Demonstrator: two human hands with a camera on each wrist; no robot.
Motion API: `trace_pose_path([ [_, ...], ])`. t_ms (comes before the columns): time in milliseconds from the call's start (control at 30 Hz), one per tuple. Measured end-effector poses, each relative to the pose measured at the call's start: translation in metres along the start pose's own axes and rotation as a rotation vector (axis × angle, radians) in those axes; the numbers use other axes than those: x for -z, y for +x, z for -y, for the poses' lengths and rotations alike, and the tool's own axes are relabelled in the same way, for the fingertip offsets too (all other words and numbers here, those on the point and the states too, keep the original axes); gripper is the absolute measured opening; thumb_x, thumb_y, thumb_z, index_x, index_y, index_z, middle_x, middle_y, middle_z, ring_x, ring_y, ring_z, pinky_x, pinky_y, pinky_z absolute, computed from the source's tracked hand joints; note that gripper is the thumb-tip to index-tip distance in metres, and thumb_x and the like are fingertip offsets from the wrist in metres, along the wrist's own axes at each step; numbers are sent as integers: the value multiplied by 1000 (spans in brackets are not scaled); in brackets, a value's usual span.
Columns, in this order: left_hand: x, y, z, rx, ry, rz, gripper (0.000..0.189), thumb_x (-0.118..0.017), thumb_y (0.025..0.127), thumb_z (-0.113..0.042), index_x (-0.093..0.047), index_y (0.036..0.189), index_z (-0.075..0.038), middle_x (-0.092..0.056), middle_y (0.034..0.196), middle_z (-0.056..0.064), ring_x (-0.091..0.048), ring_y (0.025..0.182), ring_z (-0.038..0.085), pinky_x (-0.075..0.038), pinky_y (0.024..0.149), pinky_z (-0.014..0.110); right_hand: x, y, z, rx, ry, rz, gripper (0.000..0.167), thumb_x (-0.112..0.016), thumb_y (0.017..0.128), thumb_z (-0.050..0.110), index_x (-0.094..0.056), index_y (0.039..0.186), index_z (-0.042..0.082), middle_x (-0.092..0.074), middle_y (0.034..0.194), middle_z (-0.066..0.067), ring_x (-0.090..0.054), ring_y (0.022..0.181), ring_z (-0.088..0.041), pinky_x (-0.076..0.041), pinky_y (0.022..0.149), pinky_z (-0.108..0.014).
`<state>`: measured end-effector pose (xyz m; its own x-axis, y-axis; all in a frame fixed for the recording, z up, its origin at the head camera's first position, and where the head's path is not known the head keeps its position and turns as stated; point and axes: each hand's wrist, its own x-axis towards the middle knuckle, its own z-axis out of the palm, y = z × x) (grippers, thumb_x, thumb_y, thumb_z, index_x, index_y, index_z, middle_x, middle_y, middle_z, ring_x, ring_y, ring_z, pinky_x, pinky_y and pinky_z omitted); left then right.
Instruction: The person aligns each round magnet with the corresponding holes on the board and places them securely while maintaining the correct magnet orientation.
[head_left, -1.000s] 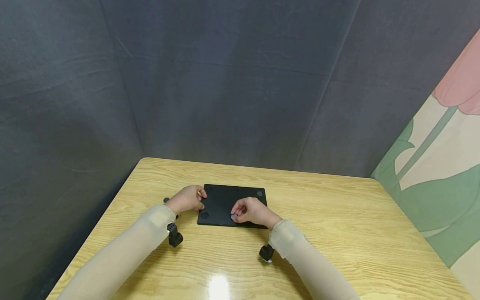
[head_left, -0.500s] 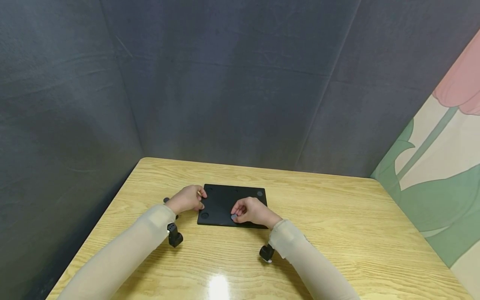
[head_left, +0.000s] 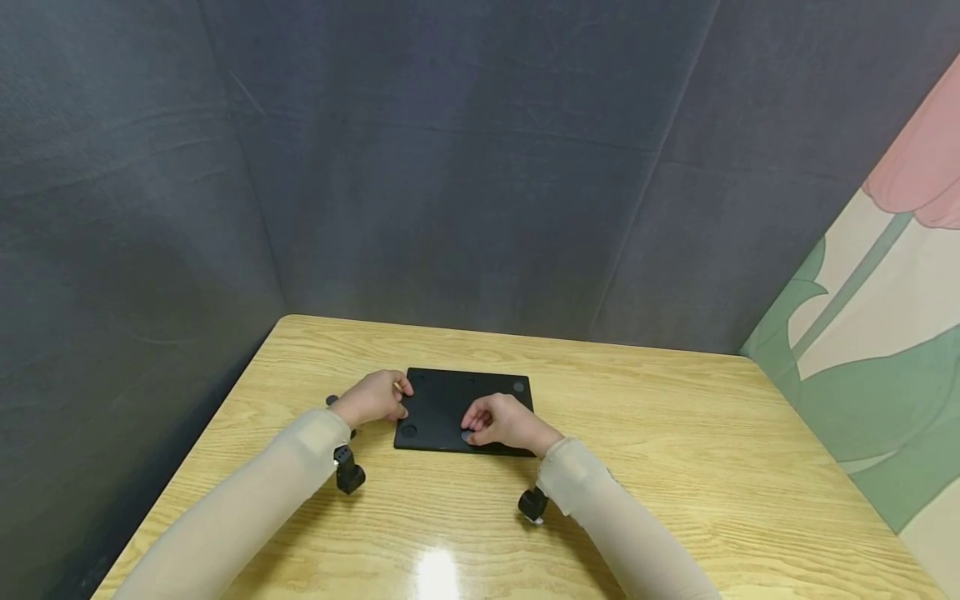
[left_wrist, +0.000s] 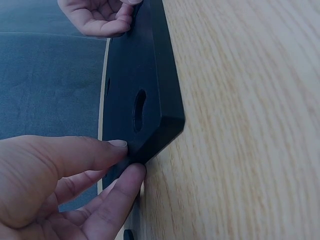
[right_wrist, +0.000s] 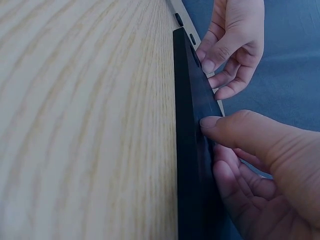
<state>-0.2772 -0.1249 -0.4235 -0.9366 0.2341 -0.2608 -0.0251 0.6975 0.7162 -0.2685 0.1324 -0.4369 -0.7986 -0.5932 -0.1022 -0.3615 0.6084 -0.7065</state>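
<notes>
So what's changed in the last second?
The small disc at the right hand looks darker, seemingly tipped flatter toward the black board; can't tell if it's been released. The left hand at the board's left edge and the black board stayed put.

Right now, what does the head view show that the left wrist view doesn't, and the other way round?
Only the head view: the painted flower, the pale sleeves and a grey disc at the far right corner of the black board.
Only the left wrist view: a clear fingernail on the left hand, too small to tell from the head.
Both: the board, both hands, the wooden table and the dark curtain.
</notes>
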Motion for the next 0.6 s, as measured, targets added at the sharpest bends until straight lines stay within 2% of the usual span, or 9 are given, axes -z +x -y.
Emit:
trace_pose_path([
  [600, -1, 0, -3, 8, -3, 0, 30, -72, 81, 2, -60, 109, -4, -53, 90, 8, -55, 68, 17, -50, 63, 30, 2, -1, 0, -17, 10, 7, 12, -78, 81, 9, -70, 89, 13, -64, 80, 5, -59, 75, -9, -51, 67, -21],
])
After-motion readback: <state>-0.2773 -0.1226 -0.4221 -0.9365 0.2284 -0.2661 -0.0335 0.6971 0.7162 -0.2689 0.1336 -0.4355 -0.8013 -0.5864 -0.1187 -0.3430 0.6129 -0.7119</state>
